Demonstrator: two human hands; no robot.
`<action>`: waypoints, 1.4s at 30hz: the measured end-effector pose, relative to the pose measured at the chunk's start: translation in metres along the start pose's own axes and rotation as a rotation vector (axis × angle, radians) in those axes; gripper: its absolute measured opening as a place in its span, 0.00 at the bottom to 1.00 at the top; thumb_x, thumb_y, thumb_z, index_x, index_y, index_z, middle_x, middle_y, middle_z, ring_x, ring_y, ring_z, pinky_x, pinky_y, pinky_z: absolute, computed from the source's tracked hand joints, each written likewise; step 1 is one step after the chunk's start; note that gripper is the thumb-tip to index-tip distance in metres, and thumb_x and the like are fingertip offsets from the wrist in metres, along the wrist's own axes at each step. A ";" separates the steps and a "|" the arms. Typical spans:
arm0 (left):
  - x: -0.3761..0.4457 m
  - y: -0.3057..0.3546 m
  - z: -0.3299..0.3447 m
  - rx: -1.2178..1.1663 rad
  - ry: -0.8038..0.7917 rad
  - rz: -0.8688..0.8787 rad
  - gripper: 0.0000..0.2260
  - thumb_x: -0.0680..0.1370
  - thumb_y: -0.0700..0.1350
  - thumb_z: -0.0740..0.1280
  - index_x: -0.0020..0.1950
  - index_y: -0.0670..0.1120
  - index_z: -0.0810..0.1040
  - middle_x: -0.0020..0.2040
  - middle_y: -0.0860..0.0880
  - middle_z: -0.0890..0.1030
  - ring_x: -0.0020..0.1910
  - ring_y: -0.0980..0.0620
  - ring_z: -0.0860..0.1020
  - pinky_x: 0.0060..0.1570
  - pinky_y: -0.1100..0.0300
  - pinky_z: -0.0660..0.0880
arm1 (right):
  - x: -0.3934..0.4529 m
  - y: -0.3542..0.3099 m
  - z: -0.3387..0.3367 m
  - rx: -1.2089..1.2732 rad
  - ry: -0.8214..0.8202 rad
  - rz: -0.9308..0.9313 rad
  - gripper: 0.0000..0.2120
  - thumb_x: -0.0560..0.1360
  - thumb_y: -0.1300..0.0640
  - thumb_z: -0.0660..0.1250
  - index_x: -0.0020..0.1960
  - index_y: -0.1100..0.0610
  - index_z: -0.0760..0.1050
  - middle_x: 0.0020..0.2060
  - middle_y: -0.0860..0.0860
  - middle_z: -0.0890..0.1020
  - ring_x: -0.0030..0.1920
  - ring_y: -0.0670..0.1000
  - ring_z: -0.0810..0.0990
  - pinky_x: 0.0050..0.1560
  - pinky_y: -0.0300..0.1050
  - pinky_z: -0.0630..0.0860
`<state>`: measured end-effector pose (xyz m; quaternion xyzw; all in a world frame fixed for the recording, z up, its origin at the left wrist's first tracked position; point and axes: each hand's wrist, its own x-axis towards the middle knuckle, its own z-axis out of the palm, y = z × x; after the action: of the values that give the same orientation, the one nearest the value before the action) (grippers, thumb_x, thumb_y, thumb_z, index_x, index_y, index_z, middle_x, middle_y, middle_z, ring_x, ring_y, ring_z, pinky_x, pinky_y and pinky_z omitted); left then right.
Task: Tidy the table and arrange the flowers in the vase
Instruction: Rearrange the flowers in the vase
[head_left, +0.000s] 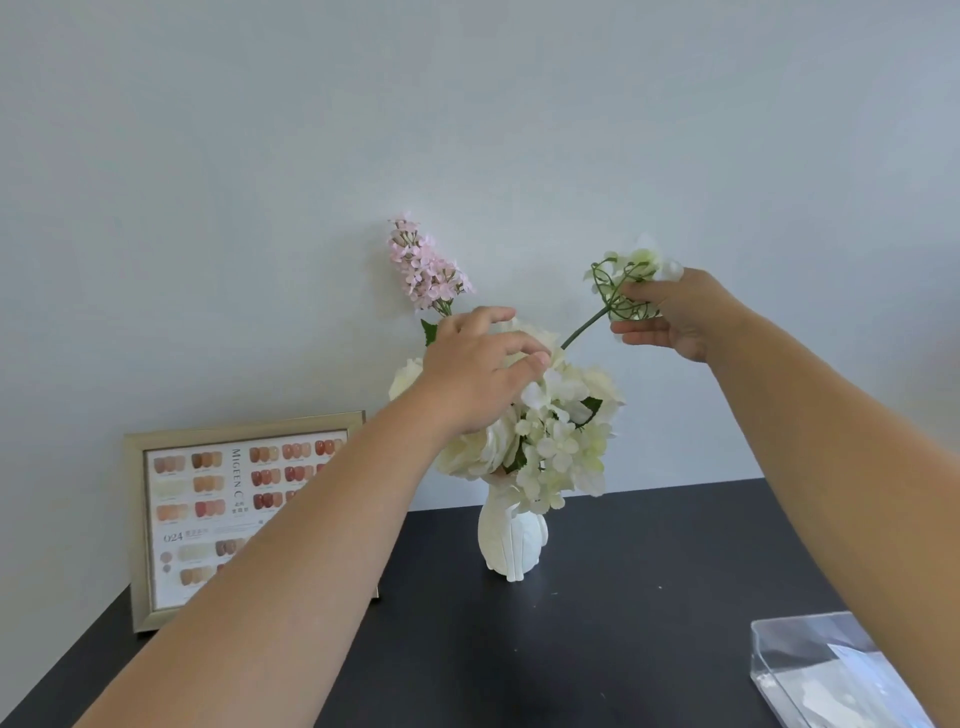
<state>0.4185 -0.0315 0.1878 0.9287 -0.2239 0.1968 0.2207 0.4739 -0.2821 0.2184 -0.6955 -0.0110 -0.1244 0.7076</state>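
Near right sits a clear plastic tray (810, 670). Right hand (680, 317) pinches a green-stemmed white flower sprig (631, 275) (stem aimed at the blooms); left hand (478, 369), fingers loosely curled, rests on the white bouquet (561, 431). I'd part the blooms and feed the stem straight down into the white ribbed ceramic vase (511, 540).

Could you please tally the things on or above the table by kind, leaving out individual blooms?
Vase: 1
Bouquet in it: 1
Pink sprig: 1
Loose stem, in right hand: 1
Frame: 1
Clear box: 1
Total: 6
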 end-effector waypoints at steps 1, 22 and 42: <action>0.007 0.003 0.001 0.030 -0.057 -0.037 0.13 0.80 0.61 0.58 0.59 0.64 0.79 0.76 0.58 0.62 0.74 0.47 0.52 0.70 0.49 0.52 | -0.002 -0.002 -0.001 0.017 0.004 -0.019 0.10 0.76 0.61 0.70 0.56 0.57 0.76 0.48 0.57 0.83 0.39 0.59 0.86 0.45 0.53 0.83; 0.044 -0.028 -0.008 0.008 -0.006 -0.050 0.21 0.72 0.51 0.76 0.63 0.56 0.77 0.55 0.51 0.70 0.57 0.51 0.72 0.52 0.59 0.66 | -0.070 -0.076 -0.014 0.204 -0.103 -0.335 0.15 0.75 0.64 0.70 0.61 0.59 0.77 0.50 0.59 0.83 0.44 0.61 0.86 0.42 0.48 0.82; 0.036 -0.034 0.018 -0.052 0.315 -0.001 0.12 0.71 0.49 0.76 0.50 0.57 0.77 0.51 0.54 0.68 0.52 0.54 0.69 0.40 0.63 0.66 | -0.064 -0.037 0.041 -0.224 -0.010 -0.317 0.06 0.74 0.65 0.70 0.47 0.56 0.77 0.42 0.58 0.83 0.34 0.54 0.85 0.42 0.53 0.83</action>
<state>0.4701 -0.0253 0.1787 0.8804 -0.1911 0.3340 0.2772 0.4110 -0.2312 0.2437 -0.7601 -0.1102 -0.2312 0.5972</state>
